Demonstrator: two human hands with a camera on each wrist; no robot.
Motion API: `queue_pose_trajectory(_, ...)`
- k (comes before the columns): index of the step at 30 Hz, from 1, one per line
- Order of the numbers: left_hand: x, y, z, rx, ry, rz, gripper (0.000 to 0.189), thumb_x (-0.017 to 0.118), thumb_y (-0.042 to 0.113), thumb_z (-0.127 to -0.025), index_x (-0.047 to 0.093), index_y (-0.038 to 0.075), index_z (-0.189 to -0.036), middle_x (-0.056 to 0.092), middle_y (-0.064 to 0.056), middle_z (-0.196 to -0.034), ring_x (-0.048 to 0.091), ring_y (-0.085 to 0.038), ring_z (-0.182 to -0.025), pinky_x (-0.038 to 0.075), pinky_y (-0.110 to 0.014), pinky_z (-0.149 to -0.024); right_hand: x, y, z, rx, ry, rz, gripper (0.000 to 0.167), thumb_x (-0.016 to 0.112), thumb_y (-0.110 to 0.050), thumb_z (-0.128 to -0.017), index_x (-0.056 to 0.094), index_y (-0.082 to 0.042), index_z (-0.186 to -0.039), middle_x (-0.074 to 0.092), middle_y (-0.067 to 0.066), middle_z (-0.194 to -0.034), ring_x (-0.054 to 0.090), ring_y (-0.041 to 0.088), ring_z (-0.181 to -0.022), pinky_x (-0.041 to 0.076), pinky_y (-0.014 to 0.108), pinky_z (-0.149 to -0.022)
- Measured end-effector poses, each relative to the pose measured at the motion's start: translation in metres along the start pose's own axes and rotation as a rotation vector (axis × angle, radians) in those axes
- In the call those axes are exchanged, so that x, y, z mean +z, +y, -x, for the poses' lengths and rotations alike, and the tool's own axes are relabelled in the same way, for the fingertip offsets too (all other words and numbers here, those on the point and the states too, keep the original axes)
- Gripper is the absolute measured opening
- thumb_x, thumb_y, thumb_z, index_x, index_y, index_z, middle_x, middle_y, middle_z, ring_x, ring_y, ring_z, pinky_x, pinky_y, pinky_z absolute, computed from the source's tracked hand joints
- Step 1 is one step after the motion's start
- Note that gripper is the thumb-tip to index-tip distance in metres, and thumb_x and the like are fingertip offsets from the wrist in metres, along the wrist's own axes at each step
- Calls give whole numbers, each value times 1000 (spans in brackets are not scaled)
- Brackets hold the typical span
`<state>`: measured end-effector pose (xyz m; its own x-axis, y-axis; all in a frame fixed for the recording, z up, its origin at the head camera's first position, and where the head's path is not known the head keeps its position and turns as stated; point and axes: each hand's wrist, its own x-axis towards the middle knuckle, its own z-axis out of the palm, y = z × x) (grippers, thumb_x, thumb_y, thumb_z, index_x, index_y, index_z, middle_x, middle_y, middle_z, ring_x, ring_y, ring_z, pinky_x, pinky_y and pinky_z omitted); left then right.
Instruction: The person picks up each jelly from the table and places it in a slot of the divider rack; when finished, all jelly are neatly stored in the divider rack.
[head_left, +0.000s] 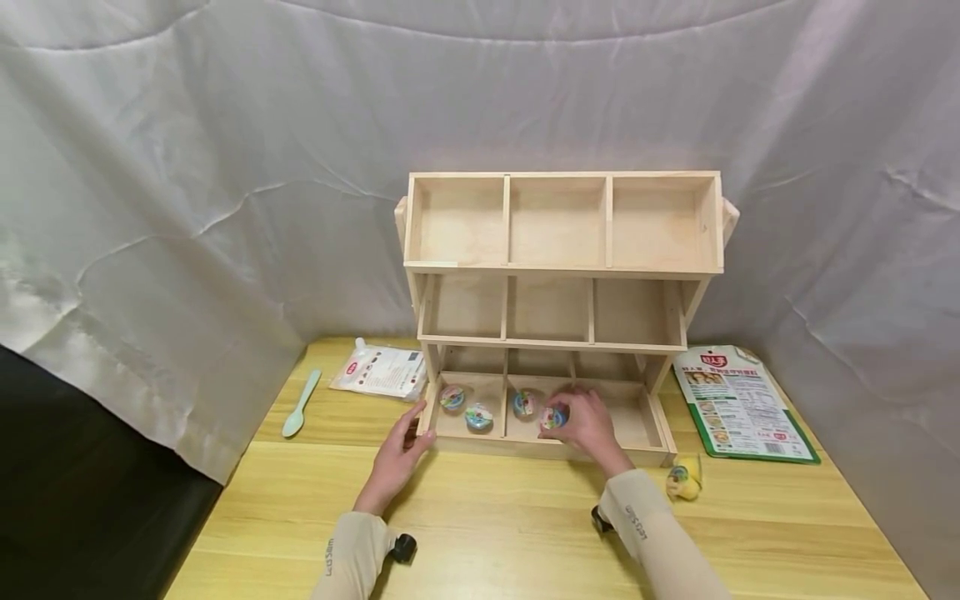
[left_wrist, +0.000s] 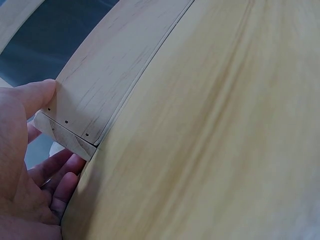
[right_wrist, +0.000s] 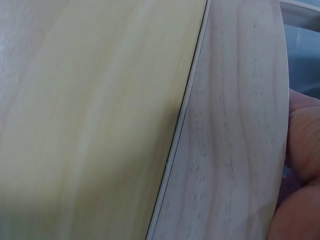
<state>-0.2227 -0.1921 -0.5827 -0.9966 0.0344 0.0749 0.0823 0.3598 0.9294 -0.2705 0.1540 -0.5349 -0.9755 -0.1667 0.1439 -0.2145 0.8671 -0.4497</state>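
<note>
The right grip (head_left: 585, 421) is narrow, its thumb and fingers pinching a small lidded cup (head_left: 553, 418) over the front of the middle compartment (head_left: 555, 385), on the lowest tier of the wooden rack (head_left: 562, 268); whether the cup's underside meets the floor I cannot tell, and the right wrist view shows only fingers behind the front board (head_left: 480, 446). The left grip (head_left: 396, 458) is bent round the rack's near left corner, thumb against the board; how firmly it presses does not show.

Just beside the held cup sits a second cup (head_left: 524, 404); past the divider, a pair of cups (head_left: 478, 417) lies in the left compartment (head_left: 483, 387). The step in hand looks like settling this cup in the middle; the next move calls for easing the fingers apart without nudging its neighbour, then lifting clear over the board.

Farther out on the table (head_left: 487, 533), a yellow item (head_left: 686, 477) lies by the near right corner; a green-edged packet (head_left: 750, 404) is beyond it; leftward are a white pouch (head_left: 381, 371) and a pale spoon (head_left: 300, 412).
</note>
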Motion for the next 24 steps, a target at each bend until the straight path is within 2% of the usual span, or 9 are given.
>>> queue_pose_trajectory(5,1,0,0,6,0,-8,63,66,33,-102,41,23,-159,62,-18,-137,62,-31,-121,48,-45,-105,-2,4,2,-5,-24,-30,56,97,-38,-65,77,-14,-111,76,8,-111,63,36,-118,27,61,-122)
queue_pose_trajectory(8,1,0,0,5,-1,-8,63,66,34,-102,41,24,-159,62,-18,-137,62,-30,-120,49,-44,-104,-5,5,3,-4,-36,-66,57,97,-37,-66,76,-13,-113,76,10,-115,63,38,-119,27,64,-121)
queue_pose_trajectory(13,1,-1,-1,6,1,-23,64,65,36,-102,40,24,-160,61,-18,-138,62,-30,-120,50,-46,-104,-15,4,9,10,-47,-145,61,96,-39,-68,75,-12,-119,76,9,-114,61,40,-117,37,66,-110)
queue_pose_trajectory(16,0,-1,0,-5,1,-23,65,66,37,-102,39,24,-160,61,-18,-139,62,-31,-121,49,-48,-105,-26,4,15,-8,-37,-181,58,94,-36,-73,74,-12,-122,75,9,-116,59,40,-116,39,65,-107)
queue_pose_trajectory(19,0,0,0,-18,-3,-17,64,66,38,-102,40,26,-160,60,-18,-140,62,-30,-121,48,-49,-106,-41,7,24,-30,-6,-199,52,90,-31,-80,73,-10,-125,73,13,-120,59,40,-115,43,64,-101)
queue_pose_trajectory(24,0,0,0,-17,-7,-12,64,65,40,-102,40,27,-159,60,-16,-140,61,-30,-121,48,-48,-105,-71,18,43,-76,79,-204,45,86,-22,-85,72,-6,-125,70,16,-119,62,37,-108,49,58,-93)
